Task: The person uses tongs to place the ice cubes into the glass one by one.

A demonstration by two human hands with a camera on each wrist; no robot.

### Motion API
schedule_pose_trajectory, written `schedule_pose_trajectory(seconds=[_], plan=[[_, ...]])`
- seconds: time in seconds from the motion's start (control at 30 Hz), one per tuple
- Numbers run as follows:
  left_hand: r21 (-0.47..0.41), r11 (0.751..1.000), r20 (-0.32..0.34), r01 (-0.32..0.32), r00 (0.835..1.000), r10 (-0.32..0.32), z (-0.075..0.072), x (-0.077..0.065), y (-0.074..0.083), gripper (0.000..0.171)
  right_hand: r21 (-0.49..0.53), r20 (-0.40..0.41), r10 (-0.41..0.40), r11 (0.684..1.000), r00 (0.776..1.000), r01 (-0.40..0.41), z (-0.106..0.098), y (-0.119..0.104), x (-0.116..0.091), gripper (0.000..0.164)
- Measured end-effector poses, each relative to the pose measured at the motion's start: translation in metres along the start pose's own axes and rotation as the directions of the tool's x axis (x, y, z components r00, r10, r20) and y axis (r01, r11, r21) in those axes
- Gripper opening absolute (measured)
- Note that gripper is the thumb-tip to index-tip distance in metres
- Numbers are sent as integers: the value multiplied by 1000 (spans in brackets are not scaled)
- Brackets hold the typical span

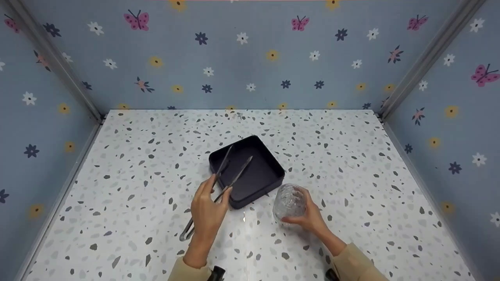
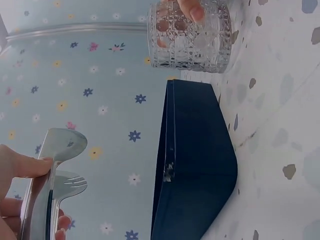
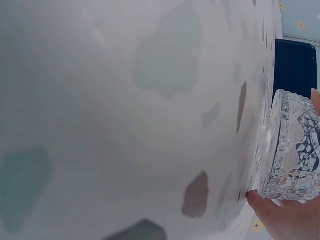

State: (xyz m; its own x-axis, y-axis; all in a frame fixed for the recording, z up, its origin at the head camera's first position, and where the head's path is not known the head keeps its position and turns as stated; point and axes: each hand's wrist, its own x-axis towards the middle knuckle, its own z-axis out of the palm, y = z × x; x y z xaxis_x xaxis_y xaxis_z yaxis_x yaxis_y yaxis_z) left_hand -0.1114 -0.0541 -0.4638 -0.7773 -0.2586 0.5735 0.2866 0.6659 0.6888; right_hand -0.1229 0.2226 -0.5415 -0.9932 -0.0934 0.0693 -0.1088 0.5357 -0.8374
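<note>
Metal tongs (image 1: 240, 172) are in my left hand (image 1: 207, 210), thumb on one arm and fingers on the other. Their arms stand apart, tips over the dark square tray (image 1: 258, 168), the joined end pointing back toward me. One tip is a spoon shape (image 2: 70, 142), the other a fork shape (image 2: 70, 185), in the left wrist view. My right hand (image 1: 310, 216) grips a clear patterned glass (image 1: 289, 201) from the right, by the tray's near right corner. Its smooth edge faces the tabletop in the right wrist view (image 3: 272, 145).
White speckled tabletop (image 1: 136, 156) surrounds the tray. Blue panels with flowers and butterflies (image 1: 250, 58) stand at the back and both sides, with grey metal strips (image 1: 425, 58) at the corners. The tray wall (image 2: 200, 150) shows a scuffed spot.
</note>
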Motion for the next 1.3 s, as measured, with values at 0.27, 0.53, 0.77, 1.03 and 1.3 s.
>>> schedule_pose_trajectory(seconds=[0.27,0.53,0.77,1.03,1.3], plan=[[-8,993,-72,120,990,-120,-6,-3,-25,48,-6,-5,-13,1000,1000,13,0,0,0,95],[22,974,-129,225,967,-220,-11,-7,-48,47,7,-8,-9,1000,1000,9,1,1,0,96],[43,954,-145,297,946,-288,-10,-10,-67,47,-6,-20,7,1000,1000,-7,1,1,0,97],[111,928,-115,356,932,-344,-8,-13,-81,48,-1,-12,19,1000,1000,-19,0,0,0,98],[165,919,-120,358,932,-342,-3,-19,-95,46,-15,-6,7,1000,1000,-7,0,0,0,97]])
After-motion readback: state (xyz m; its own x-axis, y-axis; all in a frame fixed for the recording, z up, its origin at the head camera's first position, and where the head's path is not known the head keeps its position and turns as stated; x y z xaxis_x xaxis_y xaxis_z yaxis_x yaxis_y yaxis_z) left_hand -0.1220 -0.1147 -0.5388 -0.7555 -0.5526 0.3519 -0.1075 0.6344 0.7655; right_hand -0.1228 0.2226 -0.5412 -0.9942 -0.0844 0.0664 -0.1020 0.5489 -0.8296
